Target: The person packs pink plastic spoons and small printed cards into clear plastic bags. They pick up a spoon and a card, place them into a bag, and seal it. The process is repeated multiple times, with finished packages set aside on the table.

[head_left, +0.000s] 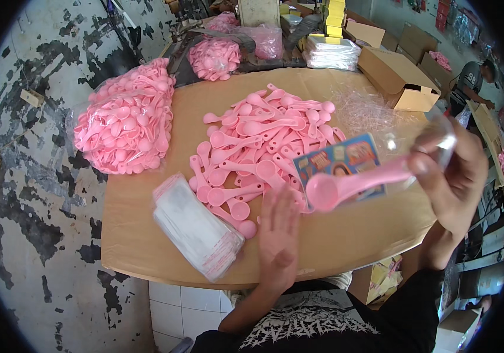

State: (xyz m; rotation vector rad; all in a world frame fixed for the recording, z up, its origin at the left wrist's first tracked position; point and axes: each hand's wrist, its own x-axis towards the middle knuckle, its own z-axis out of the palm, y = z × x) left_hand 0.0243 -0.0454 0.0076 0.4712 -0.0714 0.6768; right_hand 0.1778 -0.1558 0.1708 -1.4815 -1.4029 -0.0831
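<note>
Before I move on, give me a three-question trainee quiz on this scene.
1. Which hand holds up a pink spoon?
2. True or false: the stack of clear bags nearest the left hand lies closer to the table's near edge than the large bag of spoons.
3. What sits at the table's far right: A, a kettle; B, a cardboard box; C, a helmet?

Key: 1. The right hand; 2. True; 3. B.

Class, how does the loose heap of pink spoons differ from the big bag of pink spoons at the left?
The loose heap spreads low across the brown table; the big bag bulges in one packed mass. The heap lies uncovered, whereas the bag's spoons sit inside clear plastic. Both contain many pink spoons of similar look.
</note>
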